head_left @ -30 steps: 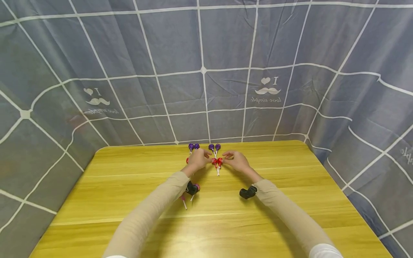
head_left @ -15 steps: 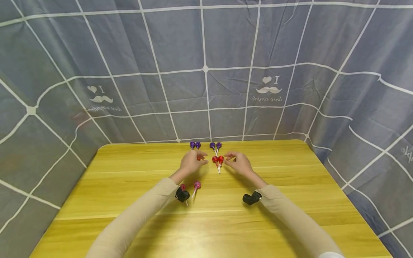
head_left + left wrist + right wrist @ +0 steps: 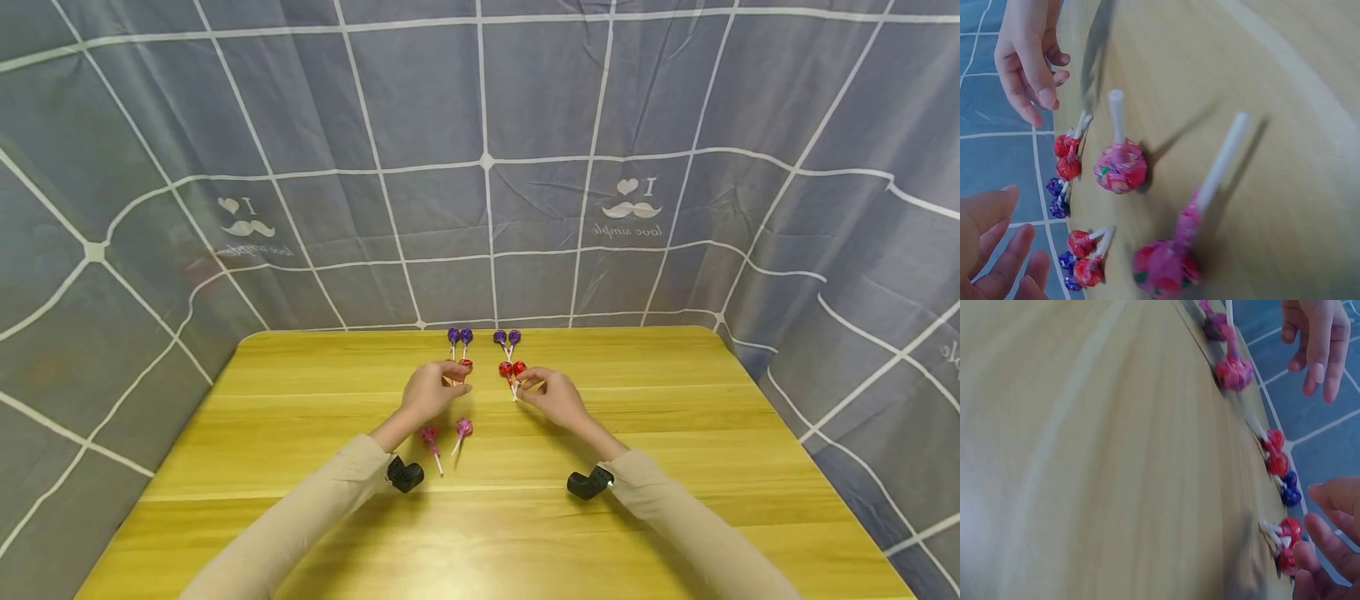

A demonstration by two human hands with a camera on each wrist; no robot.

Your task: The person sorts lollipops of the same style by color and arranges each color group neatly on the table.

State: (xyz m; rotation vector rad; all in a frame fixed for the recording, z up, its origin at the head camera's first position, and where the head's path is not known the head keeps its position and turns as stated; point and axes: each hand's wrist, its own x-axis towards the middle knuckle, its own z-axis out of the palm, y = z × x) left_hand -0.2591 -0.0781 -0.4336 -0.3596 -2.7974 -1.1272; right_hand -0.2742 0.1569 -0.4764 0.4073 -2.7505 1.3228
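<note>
My left hand [image 3: 431, 392] hovers over the left part of the group of lollipops, its fingers loosely bent and holding nothing. It partly hides the left pair of red lollipops [image 3: 1089, 272] in the head view. My right hand [image 3: 557, 398] is just right of the other red pair [image 3: 506, 369], whose sticks cross; the right wrist view shows nothing between its relaxed fingers [image 3: 1329, 540]. Behind each red pair lie two purple lollipops, a left pair [image 3: 467, 335] and a right pair [image 3: 500, 336]. Nearer to me are two pink lollipops, one left [image 3: 429, 434] and one right [image 3: 464, 427].
All the lollipops lie on a yellow wood-grain table [image 3: 495, 533]. A grey curtain [image 3: 420, 208] with white grid lines hangs along its back edge and both sides. Black wrist cameras sit on the left sleeve [image 3: 300, 521] and right sleeve [image 3: 690, 521].
My left hand has drawn back to the left and toward me from the right red pair, uncovering the pink lollipops. My right hand has moved slightly toward me. The lollipops appear to stay in place.
</note>
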